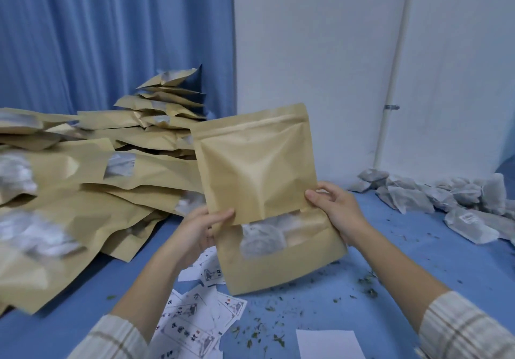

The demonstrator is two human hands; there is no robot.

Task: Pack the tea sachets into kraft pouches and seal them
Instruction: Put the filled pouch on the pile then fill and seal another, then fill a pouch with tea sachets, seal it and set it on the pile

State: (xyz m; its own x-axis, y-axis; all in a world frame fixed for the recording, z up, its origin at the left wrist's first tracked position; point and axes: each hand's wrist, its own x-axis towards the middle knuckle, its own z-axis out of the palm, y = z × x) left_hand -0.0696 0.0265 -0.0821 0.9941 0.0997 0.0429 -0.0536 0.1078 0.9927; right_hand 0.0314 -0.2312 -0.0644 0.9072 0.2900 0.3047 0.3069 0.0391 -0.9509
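Observation:
I hold two kraft pouches upright over the blue surface. The front pouch (255, 163) shows its plain back and its zip strip at the top. Behind and below it sits a second pouch (281, 264) whose clear window shows tea sachets inside. My left hand (200, 227) pinches the front pouch's lower left corner. My right hand (335, 208) grips the right edge of both pouches. Loose tea sachets (446, 199) lie heaped at the right by the wall.
A big pile of filled kraft pouches (92, 180) covers the left side, stacked high at the back. Printed label cards (192, 317) lie scattered near my left forearm. A white sheet (328, 343) lies at the bottom edge. Tea crumbs dot the blue surface (390, 261).

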